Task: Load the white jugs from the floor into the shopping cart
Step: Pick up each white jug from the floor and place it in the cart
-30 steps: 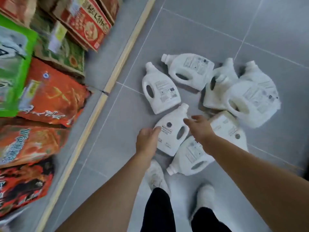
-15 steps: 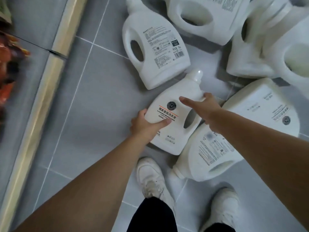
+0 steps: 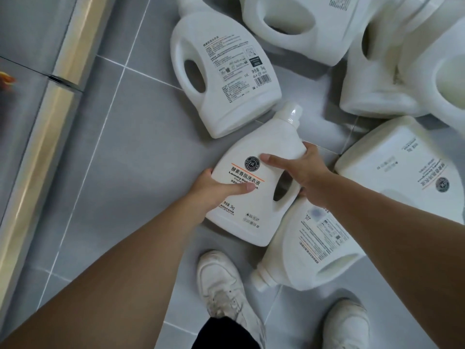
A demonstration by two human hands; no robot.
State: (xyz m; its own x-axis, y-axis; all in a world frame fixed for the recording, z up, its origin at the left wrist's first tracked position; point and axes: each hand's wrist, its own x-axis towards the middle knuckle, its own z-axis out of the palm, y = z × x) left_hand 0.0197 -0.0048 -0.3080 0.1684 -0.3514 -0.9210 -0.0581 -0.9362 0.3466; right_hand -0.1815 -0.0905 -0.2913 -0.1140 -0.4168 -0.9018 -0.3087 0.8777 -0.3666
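Now the left hand (image 3: 211,190) and right hand (image 3: 302,170) have closed on the white plastic handled jug (image 3: 264,144), fingers curled round its side and handle, ready to lift.

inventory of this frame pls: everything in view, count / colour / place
held jug: 1, white, front label up, centre of frame
loose jugs: at least 6, white, lying on the floor above, right of and below the held jug; the right-hand pile overlaps, so the exact count is unclear
floor: grey tiles, pale grout lines
shelf base: 1, grey with pale yellow trim, left edge
shoes: 2, white, bottom
trouser leg: 1 visible, black, bottom edge
left hand: 1, grips the held jug's left side, thumb on the label
right hand: 1, grips the held jug's handle side
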